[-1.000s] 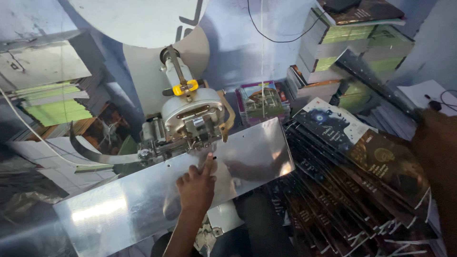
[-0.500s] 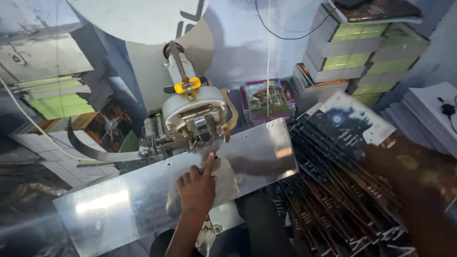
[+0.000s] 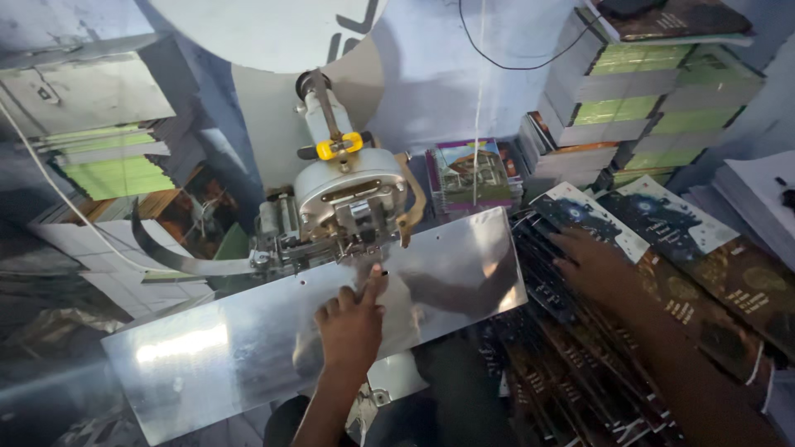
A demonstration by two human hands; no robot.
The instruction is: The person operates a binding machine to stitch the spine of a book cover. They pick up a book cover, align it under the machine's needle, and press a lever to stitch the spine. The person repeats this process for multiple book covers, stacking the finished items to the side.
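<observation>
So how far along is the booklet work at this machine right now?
Done: cannot tell; no finished pile is distinguishable. In hand: left hand rests on the shiny metal plate below the machine head; right hand reaches the fanned dark booklets. Left: that whole spread of booklets.

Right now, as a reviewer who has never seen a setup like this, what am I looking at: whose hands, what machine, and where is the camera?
There is no robot here. The one view comes from a camera worn on a person's head, looking down at their own two bare hands.

In the middle stands a grey metal machine head with a yellow clamp-like part on its upright post. In front of it lies a shiny metal plate that serves as the work surface.

The left hand rests on that plate, fingertips pointing at the base of the machine head. It holds nothing that can be made out.

The right hand lies flat on a fanned spread of dark printed booklets to the right of the plate, touching them but not gripping them.

Behind these, more books are stacked against the wall.
</observation>
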